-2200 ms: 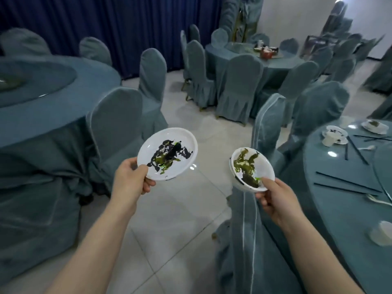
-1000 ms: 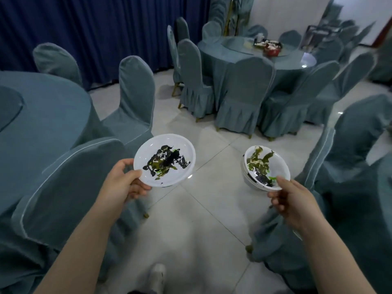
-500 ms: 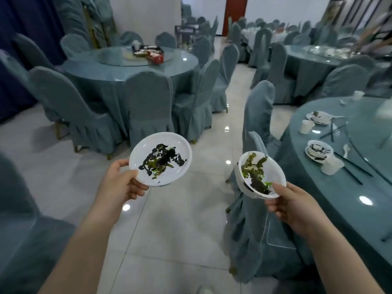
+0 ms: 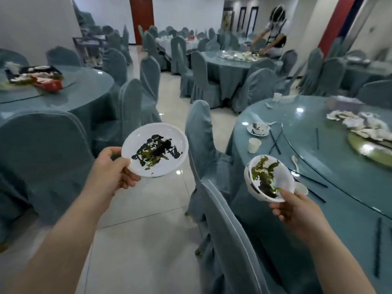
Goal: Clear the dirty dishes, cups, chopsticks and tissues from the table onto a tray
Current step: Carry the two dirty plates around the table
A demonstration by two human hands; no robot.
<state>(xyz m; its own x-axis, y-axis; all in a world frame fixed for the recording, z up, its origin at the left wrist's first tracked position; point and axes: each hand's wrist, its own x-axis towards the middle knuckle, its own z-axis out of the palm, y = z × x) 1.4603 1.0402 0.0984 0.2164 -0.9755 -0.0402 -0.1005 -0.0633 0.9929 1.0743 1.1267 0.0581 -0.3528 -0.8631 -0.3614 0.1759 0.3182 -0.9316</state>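
Glossy white plate (image 4: 135,143), cloth-covered chair (image 4: 224,230), shiny glass-topped table (image 4: 350,187).

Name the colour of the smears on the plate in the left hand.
Black and green on the white plate; head view.

The plate (image 4: 156,149) pinched at its near rim is white, smeared black and yellow-green across its middle. The bowl (image 4: 270,179) gripped at its near edge is white too, streaked dark green and black inside. Beyond that grip, a white cup (image 4: 254,145) and black chopsticks (image 4: 275,142) lie on teal cloth.
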